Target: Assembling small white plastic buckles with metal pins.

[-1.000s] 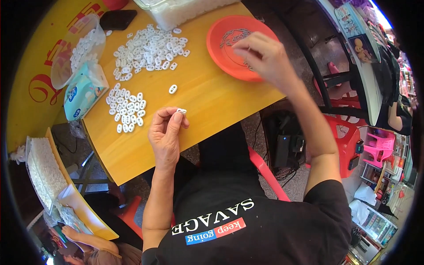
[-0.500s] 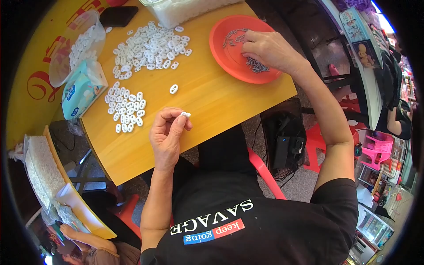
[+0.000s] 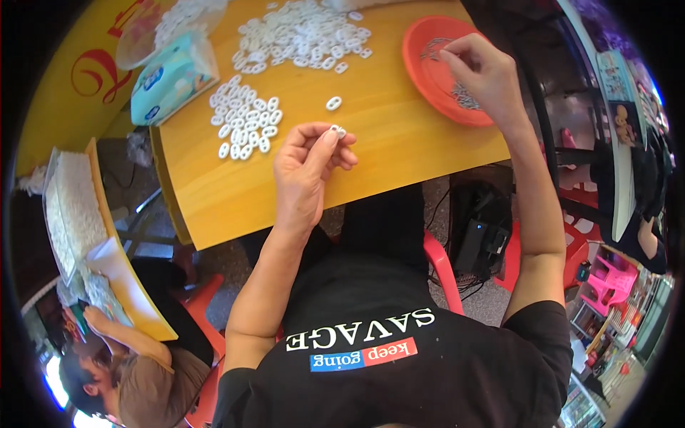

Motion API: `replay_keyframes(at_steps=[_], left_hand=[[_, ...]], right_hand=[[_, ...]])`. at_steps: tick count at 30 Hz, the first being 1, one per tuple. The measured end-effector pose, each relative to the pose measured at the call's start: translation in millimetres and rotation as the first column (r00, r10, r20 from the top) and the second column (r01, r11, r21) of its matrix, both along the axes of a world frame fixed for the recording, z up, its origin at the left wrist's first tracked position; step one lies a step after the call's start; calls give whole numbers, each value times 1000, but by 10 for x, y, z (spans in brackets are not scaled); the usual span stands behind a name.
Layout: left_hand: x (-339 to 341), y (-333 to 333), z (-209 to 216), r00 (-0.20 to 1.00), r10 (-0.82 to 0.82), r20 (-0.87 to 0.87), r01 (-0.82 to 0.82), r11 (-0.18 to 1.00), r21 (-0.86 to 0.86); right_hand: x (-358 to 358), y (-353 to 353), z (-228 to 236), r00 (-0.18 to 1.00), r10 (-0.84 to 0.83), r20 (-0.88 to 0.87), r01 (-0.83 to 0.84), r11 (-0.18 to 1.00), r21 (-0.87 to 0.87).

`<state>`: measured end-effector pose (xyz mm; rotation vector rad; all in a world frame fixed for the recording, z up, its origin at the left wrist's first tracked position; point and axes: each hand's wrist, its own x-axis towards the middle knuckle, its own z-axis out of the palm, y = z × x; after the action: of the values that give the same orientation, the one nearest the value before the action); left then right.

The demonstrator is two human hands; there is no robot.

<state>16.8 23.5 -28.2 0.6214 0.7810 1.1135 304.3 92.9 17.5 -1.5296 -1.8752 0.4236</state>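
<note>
My left hand (image 3: 308, 167) is over the front part of the table, thumb and forefinger pinching a small white oval plastic piece (image 3: 339, 131). My right hand (image 3: 492, 77) is above the right side of a red plastic dish (image 3: 427, 89), its thumb and forefinger pressed together; whatever is between them is too small to make out. Small grey metal screws (image 3: 465, 98) lie in the dish, partly covered by that hand. One loose white oval piece (image 3: 334, 103) with two holes rests just beyond my left hand. A group of similar pieces (image 3: 250, 120) lies to its left.
A larger heap of white pieces (image 3: 300, 36) covers the far part of the wooden table (image 3: 385, 139). At the far left are a tissue pack (image 3: 175, 80) and a clear tub (image 3: 143, 39) of white pieces. Another person (image 3: 153, 385) sits at lower left.
My right hand has risen from among the screws, its fingers now pinched. My left hand still grips the white piece. The view has shifted, so the table appears higher and farther right.
</note>
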Motion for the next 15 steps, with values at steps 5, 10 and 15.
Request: replay_keyframes(at_steps=[5,10,15], left_hand=[[-52,-38,99,999,39,-8,-39,999,18],[-125,-115,216,996,71,-54,-66,994,88],[-181,-189,281,996,66,-61,-57,990,129]], right_hand=[[-586,-307,-37,821,17,-570,-99,989,-113],[-1212,-592,-125,465,-58,-884,-339,910,-237],[-1402,-701,-149,255,-165,-953,-461,845,-270]])
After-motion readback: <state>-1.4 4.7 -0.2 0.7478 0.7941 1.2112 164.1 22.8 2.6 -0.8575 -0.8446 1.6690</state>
